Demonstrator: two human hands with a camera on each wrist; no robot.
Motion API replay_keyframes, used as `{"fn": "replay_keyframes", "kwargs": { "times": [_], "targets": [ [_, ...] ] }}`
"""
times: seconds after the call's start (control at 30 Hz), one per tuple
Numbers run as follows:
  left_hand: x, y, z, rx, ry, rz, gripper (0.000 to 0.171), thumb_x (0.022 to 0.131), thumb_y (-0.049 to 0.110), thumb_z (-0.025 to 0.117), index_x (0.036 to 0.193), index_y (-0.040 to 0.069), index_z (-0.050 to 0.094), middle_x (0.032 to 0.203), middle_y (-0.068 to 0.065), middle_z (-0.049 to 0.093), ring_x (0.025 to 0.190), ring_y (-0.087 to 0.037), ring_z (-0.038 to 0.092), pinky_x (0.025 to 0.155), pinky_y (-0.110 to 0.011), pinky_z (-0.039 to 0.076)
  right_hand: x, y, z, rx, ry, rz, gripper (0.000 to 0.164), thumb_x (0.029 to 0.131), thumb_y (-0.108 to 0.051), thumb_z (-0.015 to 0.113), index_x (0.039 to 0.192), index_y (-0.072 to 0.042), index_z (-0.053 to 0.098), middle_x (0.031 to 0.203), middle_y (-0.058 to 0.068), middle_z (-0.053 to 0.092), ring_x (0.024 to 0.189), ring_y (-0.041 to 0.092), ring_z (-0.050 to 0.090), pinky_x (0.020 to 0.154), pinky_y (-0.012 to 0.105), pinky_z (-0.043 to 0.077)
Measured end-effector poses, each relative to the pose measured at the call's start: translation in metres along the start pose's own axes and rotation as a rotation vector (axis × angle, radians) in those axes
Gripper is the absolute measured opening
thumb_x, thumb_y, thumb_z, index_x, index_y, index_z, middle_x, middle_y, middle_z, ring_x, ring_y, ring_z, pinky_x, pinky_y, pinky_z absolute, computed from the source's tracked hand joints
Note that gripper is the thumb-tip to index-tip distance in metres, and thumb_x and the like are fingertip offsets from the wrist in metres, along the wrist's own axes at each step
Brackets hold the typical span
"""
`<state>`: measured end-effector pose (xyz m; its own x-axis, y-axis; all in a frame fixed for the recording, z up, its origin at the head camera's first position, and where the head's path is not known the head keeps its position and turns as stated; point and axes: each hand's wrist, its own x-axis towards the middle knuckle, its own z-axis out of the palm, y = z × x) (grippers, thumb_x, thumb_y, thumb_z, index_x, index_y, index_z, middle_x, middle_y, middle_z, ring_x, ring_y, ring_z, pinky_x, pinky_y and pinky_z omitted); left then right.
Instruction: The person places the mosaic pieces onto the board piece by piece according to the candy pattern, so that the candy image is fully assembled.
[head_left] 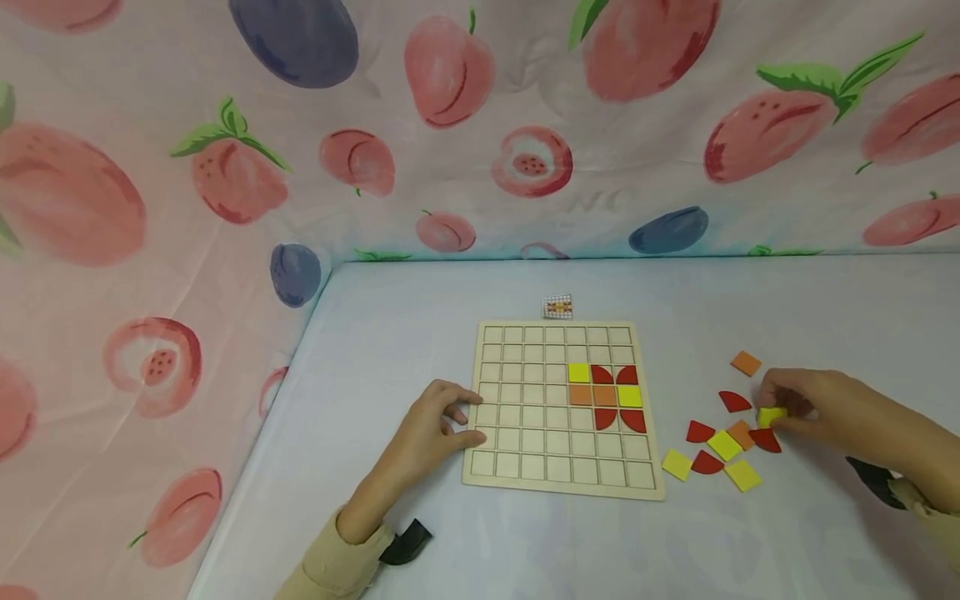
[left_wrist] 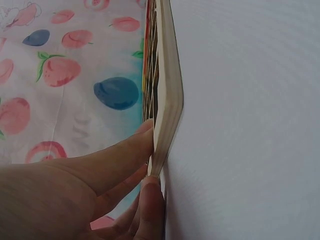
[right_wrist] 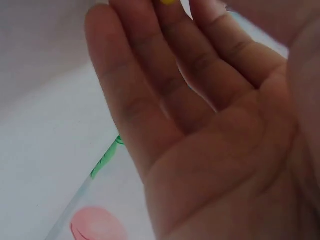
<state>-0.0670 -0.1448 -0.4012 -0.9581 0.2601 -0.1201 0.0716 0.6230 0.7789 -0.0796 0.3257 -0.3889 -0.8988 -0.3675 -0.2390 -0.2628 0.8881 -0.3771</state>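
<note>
My right hand (head_left: 817,408) pinches a yellow square tile (head_left: 771,416) between thumb and fingers, over a loose cluster of pieces. Just a speck of yellow shows past the fingers in the right wrist view. My left hand (head_left: 423,433) rests with thumb and fingertips, set apart, at the left edge of a wooden grid board (head_left: 517,477). In the left wrist view the thumb (left_wrist: 125,152) touches the board's rim. On the board's right side lie a yellow tile (head_left: 578,372), another yellow tile (head_left: 629,396), two orange squares (head_left: 604,395) and several red quarter-round pieces (head_left: 632,421).
Right of the board lie several yellow squares (head_left: 742,476), red quarter-rounds (head_left: 707,462) and an orange square (head_left: 746,363). Behind the board is a small pattern card (head_left: 557,307). Fruit-print cloth (head_left: 450,167) borders the white table (head_left: 405,317) at back and left.
</note>
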Motion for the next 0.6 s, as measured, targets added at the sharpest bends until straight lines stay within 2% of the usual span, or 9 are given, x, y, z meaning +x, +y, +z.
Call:
{"fn": "replay_keyframes", "kwargs": {
  "times": [0.2, 0.4, 0.6],
  "targets": [
    [0.001, -0.001, 0.000, 0.000, 0.001, 0.006, 0.039, 0.080, 0.010, 0.084, 0.115, 0.012, 0.068, 0.116, -0.003, 0.055, 0.085, -0.012, 0.055, 0.071, -0.022, 0.049, 0.002, -0.009, -0.006, -0.016, 0.040, 0.003, 0.023, 0.078, -0.012, 0.083, 0.088, -0.014, 0.062, 0.080, -0.009, 0.061, 0.074, 0.010, 0.055, 0.065, 0.021, 0.053],
    [0.001, -0.002, 0.001, 0.001, 0.009, 0.004, 0.039, 0.079, 0.009, 0.084, 0.115, 0.013, 0.068, 0.116, -0.003, 0.056, 0.084, -0.012, 0.055, 0.071, -0.022, 0.049, 0.005, -0.021, -0.012, -0.023, 0.109, -0.029, 0.020, 0.080, -0.014, 0.082, 0.089, -0.014, 0.064, 0.079, -0.010, 0.062, 0.073, 0.005, 0.055, 0.064, 0.022, 0.053],
    [0.001, -0.002, 0.001, 0.007, 0.009, 0.004, 0.039, 0.079, 0.010, 0.084, 0.115, 0.012, 0.068, 0.116, -0.004, 0.056, 0.084, -0.012, 0.055, 0.071, -0.022, 0.050, 0.012, -0.041, -0.015, 0.025, 0.099, -0.039, 0.017, 0.081, -0.014, 0.082, 0.087, -0.014, 0.066, 0.081, -0.010, 0.064, 0.074, 0.005, 0.058, 0.065, 0.021, 0.054]
  ]
}}
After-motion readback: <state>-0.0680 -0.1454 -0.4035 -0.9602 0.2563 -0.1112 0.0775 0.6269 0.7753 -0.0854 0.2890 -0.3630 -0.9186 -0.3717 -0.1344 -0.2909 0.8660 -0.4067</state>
